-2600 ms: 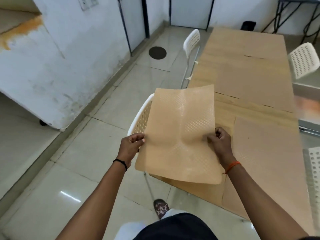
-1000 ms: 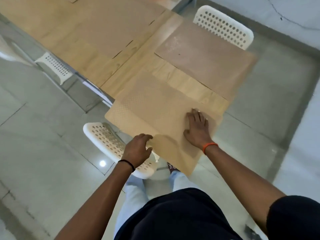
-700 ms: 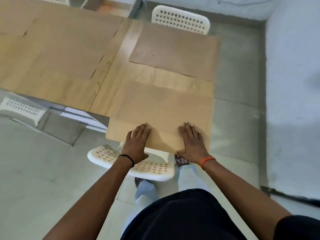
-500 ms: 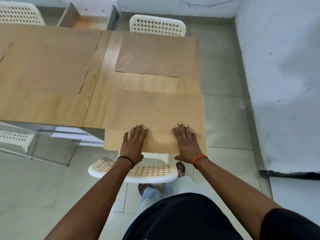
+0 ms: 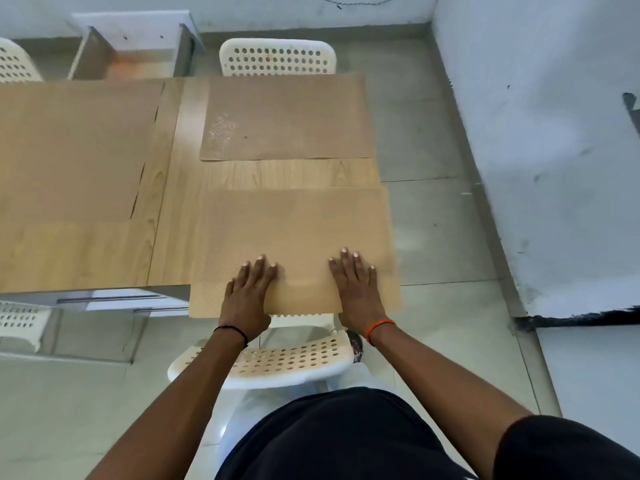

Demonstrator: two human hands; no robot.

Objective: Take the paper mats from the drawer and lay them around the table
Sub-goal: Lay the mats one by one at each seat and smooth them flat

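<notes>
A tan paper mat [image 5: 294, 226] lies on the near right end of the wooden table [image 5: 166, 244], its near edge hanging over the table's edge. My left hand [image 5: 247, 294] and my right hand [image 5: 355, 287] rest flat on that near edge, fingers spread, palms down. A second paper mat [image 5: 287, 119] lies across the table at the far side, in front of the far chair. A larger brown mat [image 5: 72, 150] covers the table's left part. An open drawer [image 5: 135, 46] stands at the far left by the wall.
A white perforated chair [image 5: 277, 358] stands between me and the table, under my arms. Another white chair [image 5: 277, 58] faces it on the far side. More white chairs [image 5: 15, 64] show at the left. A white wall [image 5: 554, 133] is close on the right.
I carried the mat in both hands, turned to the table's end and laid it down. My hands went from gripping its edges to lying flat on it, sliding it square.
</notes>
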